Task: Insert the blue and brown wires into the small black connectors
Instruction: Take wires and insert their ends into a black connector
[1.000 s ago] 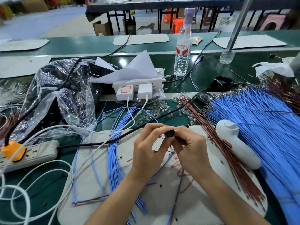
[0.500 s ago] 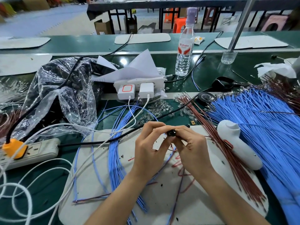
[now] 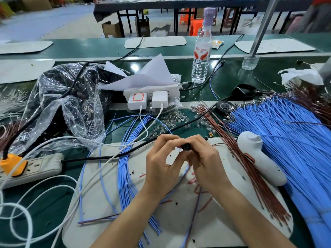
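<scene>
A small black round connector (image 3: pixel 186 146) is pinched between the fingertips of my left hand (image 3: pixel 162 163) and my right hand (image 3: pixel 206 161), above the white work mat (image 3: pixel 223 222). A blue and a brown wire (image 3: pixel 194 208) hang down from under my hands across the mat. A big fan of blue wires (image 3: pixel 286 140) lies at the right, with a row of brown wires (image 3: pixel 238 158) along its left side. A smaller bunch of blue wires (image 3: pixel 128 167) lies left of my hands.
A white handheld tool (image 3: pixel 259 158) rests on the wires at the right. Power strips (image 3: pixel 32 167) (image 3: pixel 152 93), white and black cables, a crumpled plastic bag (image 3: pixel 62 108), a water bottle (image 3: pixel 200 58), a tape roll (image 3: pixel 223 106) and clear small parts (image 3: pixel 175 119) crowd the green bench.
Both hands stay together on the connector; the fingers have shifted only slightly and the view has crept a little to the side.
</scene>
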The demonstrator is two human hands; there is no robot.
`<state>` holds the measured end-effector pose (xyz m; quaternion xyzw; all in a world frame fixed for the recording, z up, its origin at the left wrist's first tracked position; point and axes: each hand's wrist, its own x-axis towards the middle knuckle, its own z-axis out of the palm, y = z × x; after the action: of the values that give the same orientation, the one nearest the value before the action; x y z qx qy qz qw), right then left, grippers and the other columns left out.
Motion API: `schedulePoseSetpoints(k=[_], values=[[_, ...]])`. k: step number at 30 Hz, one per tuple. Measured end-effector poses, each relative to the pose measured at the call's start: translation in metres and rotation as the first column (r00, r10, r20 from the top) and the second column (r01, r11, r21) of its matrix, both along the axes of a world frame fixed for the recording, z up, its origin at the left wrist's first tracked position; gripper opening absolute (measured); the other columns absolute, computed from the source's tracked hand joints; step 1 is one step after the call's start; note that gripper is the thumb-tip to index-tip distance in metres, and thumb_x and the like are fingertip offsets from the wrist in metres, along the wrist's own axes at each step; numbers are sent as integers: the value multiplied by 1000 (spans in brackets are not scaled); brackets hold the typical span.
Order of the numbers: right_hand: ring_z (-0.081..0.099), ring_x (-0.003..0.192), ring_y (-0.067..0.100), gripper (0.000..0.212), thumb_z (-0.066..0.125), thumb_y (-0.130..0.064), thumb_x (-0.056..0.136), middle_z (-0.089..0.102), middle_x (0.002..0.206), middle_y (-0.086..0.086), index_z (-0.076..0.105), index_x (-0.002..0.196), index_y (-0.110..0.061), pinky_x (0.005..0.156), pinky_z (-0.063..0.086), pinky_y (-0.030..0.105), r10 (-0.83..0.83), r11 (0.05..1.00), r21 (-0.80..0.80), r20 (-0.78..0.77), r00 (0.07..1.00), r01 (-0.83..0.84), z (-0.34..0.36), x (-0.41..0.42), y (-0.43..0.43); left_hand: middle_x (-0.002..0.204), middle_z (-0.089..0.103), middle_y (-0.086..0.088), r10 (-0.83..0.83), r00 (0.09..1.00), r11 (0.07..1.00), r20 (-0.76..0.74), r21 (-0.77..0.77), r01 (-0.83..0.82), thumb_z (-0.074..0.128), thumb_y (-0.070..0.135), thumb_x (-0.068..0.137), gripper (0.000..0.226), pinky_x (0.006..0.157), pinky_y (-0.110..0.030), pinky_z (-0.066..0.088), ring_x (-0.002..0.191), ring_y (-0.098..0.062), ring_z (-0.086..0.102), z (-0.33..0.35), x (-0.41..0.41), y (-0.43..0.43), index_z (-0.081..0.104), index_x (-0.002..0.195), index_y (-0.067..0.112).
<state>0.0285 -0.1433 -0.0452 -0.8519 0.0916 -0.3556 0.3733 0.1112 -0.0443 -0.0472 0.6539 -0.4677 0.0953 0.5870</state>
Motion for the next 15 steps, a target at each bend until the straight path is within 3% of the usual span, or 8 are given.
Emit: schedulePoseSetpoints(k=[3,7,11,15], values=[[48,66,3,34,43,25,78,49,88,10,64,94,4,57,41,9,12,999,42,-8,1000,-11,-1,0,-1,93,61,-10,-8,1000,1000,1,-1,8,70,2,78,18,77,-19,47,86,-10,58,0,0,0,70,97,3],[48,68,-1,32,45,22,81,51,87,6,65,97,2,60,40,7,11,999,35,6,1000,-11,0,-1,-1,94,61,-9,-19,1000,1000,-14,-1,19,65,14,83,19,77,-24,49,87,-15,59,1,-1,0,70,98,4],[56,67,8,21,50,5,90,58,83,-1,57,99,-13,62,44,9,-27,988,156,63,998,17,2,-2,3,94,60,-5,-3,1000,1000,-6,-5,3,68,13,81,18,77,-32,51,88,-24,60,2,-1,0,71,98,8],[57,72,10,16,51,-3,86,60,80,-7,55,92,-17,64,44,12,-44,976,216,42,998,34,2,-2,3,92,61,-8,8,1000,1000,-1,-11,-8,73,7,78,18,77,-23,48,87,-15,58,1,0,0,71,96,7]])
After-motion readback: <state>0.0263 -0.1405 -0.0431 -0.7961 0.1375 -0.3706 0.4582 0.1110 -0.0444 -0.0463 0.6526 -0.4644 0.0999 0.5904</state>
